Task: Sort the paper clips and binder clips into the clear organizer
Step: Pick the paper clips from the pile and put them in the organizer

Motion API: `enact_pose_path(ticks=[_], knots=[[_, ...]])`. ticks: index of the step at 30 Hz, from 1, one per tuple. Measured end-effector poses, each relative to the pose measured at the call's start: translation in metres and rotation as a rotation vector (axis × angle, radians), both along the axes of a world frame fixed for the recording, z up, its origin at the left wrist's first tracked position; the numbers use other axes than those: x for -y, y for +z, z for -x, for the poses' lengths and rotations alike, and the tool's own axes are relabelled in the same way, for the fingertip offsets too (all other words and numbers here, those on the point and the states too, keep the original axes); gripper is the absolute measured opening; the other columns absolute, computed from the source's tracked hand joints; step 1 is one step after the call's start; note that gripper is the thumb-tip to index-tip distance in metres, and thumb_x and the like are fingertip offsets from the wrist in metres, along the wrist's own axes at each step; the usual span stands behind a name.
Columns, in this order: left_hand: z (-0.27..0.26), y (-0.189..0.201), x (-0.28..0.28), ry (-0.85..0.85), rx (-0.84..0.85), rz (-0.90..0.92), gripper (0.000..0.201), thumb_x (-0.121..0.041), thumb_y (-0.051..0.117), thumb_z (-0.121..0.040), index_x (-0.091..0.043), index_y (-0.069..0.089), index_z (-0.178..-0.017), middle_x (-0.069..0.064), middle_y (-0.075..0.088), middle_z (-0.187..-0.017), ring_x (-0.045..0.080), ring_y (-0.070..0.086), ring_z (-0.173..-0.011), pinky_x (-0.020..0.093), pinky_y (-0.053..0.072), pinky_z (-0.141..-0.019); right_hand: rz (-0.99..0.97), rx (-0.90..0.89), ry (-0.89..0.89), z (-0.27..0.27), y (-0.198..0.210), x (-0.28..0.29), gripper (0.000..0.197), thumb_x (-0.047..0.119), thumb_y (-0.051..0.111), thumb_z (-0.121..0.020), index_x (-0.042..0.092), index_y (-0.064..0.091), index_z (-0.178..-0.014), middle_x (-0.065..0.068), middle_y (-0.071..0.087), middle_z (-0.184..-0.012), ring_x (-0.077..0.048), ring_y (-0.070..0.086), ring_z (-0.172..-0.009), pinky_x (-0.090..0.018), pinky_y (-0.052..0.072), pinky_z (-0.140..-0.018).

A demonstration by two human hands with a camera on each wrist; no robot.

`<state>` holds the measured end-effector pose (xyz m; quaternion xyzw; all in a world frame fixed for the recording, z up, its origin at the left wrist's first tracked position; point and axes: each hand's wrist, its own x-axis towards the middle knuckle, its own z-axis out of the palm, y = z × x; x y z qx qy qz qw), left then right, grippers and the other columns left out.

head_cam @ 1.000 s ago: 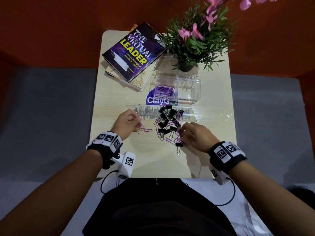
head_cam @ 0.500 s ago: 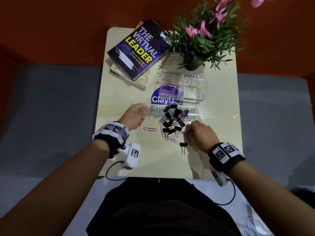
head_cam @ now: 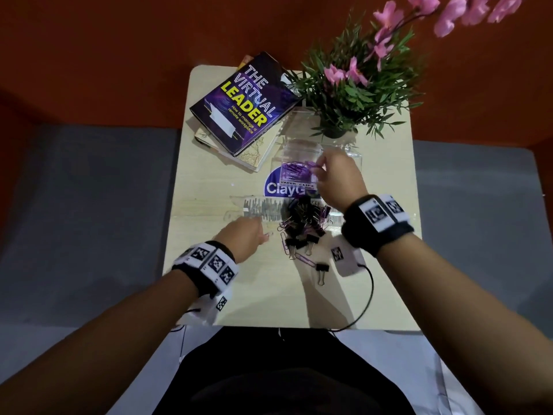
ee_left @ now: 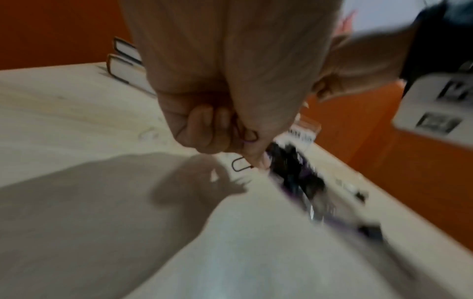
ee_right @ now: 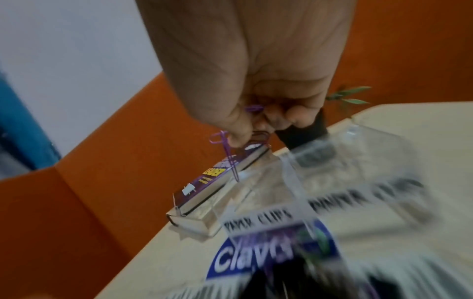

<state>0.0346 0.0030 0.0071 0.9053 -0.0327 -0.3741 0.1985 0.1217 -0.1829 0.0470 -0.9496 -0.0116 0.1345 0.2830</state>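
A clear organizer (head_cam: pixel 299 184) stands mid-table; its left compartment, labelled for paper clips, holds purple paper clips (head_cam: pixel 294 169). My right hand (head_cam: pixel 318 167) hovers over that compartment and pinches a few purple paper clips (ee_right: pixel 225 141) that dangle from thumb and finger above the organizer (ee_right: pixel 371 165). A mixed pile of black binder clips and purple paper clips (head_cam: pixel 302 223) lies nearer me. My left hand (head_cam: pixel 263 235), just left of the pile, has its fingers curled round a purple paper clip (ee_left: pixel 247 133), and one fingertip touches another clip (ee_left: pixel 239 164) on the table.
Two stacked books (head_cam: pixel 245 106) lie at the back left and a potted plant (head_cam: pixel 353 94) at the back right. A clear ruler (head_cam: pixel 257 209) lies across the table behind the pile. A stray binder clip (head_cam: pixel 321 269) and paper clip (head_cam: pixel 306 260) lie toward me.
My right hand has risen from the pile's right side and moved forward over the organizer with paper clips. My left hand has come back toward the clip left of the pile.
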Motion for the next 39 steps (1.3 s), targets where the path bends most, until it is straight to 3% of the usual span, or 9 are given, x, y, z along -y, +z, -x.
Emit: enact_pose_path(ticks=[3,6,12,17,20,22,28,35,39], knots=[[-0.033,0.03,0.001,0.22,0.132,0.141,0.02,-0.024,0.054,-0.095,-0.01,0.055,-0.082,0.009,0.067,-0.093,0.012,0.057,-0.066,0.026,0.044,-0.061,0.15,-0.026,0.061,-0.023,-0.006,-0.019,0.014,0.001,0.055,-0.085,0.0,0.061,-0.098,-0.021,0.061,-0.109,-0.033,0.06,-0.092,-0.036,0.047,-0.077],[-0.077,0.055,0.01,0.286,0.332,0.151,0.02,-0.025,0.06,-0.092,-0.013,0.054,-0.077,0.009,0.066,-0.089,0.023,0.061,-0.079,0.033,0.049,-0.074,0.158,-0.061,0.155,-0.028,-0.019,-0.025,0.022,-0.002,0.055,-0.082,0.0,0.062,-0.103,-0.021,0.065,-0.107,-0.036,0.063,-0.094,-0.038,0.053,-0.08],[-0.132,0.05,0.061,0.071,0.429,0.062,0.018,-0.018,0.06,-0.092,-0.001,0.066,-0.093,0.014,0.069,-0.099,0.029,0.065,-0.09,0.04,0.054,-0.083,-0.128,0.163,-0.033,0.004,-0.013,0.027,0.024,-0.007,0.054,-0.079,0.005,0.071,-0.092,-0.016,0.074,-0.089,-0.027,0.066,-0.078,-0.039,0.055,-0.077],[-0.131,0.015,0.082,-0.175,0.464,-0.035,0.016,-0.003,0.059,-0.089,-0.004,0.063,-0.105,0.016,0.065,-0.107,0.032,0.066,-0.09,0.045,0.057,-0.08,-0.095,-0.027,-0.177,0.049,-0.034,0.055,0.013,0.003,0.063,-0.08,0.007,0.073,-0.085,-0.012,0.074,-0.081,-0.018,0.061,-0.065,-0.03,0.055,-0.073],[-0.117,0.013,0.072,-0.137,0.579,0.022,0.023,-0.003,0.063,-0.086,-0.007,0.06,-0.108,0.013,0.055,-0.125,0.03,0.06,-0.101,0.042,0.056,-0.082,-0.117,-0.121,-0.281,0.06,-0.054,0.05,0.004,0.011,0.068,-0.078,0.009,0.072,-0.077,-0.012,0.073,-0.074,-0.023,0.065,-0.065,-0.034,0.057,-0.071],[-0.1,0.011,0.063,-0.12,0.625,0.086,0.012,-0.01,0.06,-0.09,-0.008,0.061,-0.102,0.01,0.059,-0.116,0.026,0.059,-0.099,0.039,0.054,-0.083,-0.11,-0.168,-0.349,0.062,-0.064,0.042,0.009,0.017,0.072,-0.077,0.01,0.07,-0.073,-0.011,0.071,-0.073,-0.022,0.062,-0.066,-0.027,0.049,-0.066],[-0.065,-0.013,0.061,-0.082,0.42,-0.064,0.024,-0.024,0.053,-0.096,-0.006,0.065,-0.088,0.013,0.069,-0.09,0.034,0.065,-0.083,0.043,0.056,-0.074,-0.084,-0.256,-0.473,0.061,-0.072,0.026,0.023,0.03,0.076,-0.073,0.01,0.066,-0.069,-0.01,0.068,-0.072,-0.027,0.062,-0.067,-0.029,0.045,-0.061],[-0.063,-0.016,0.08,0.231,0.319,-0.085,0.03,-0.033,0.062,-0.089,-0.005,0.065,-0.079,0.013,0.069,-0.082,0.035,0.065,-0.079,0.036,0.049,-0.065,-0.157,-0.25,-0.508,0.065,-0.071,0.041,0.014,0.01,0.069,-0.075,0.009,0.063,-0.062,-0.01,0.067,-0.068,-0.023,0.061,-0.064,-0.022,0.041,-0.055],[-0.06,-0.018,0.083,0.398,0.28,-0.009,0.02,-0.029,0.07,-0.084,-0.01,0.071,-0.085,0.009,0.072,-0.085,0.03,0.067,-0.08,0.031,0.047,-0.064,-0.419,-0.143,-0.536,0.074,-0.059,0.047,0.023,-0.006,0.063,-0.078,0.012,0.052,-0.067,-0.003,0.061,-0.062,-0.004,0.062,-0.05,-0.011,0.044,-0.046]])
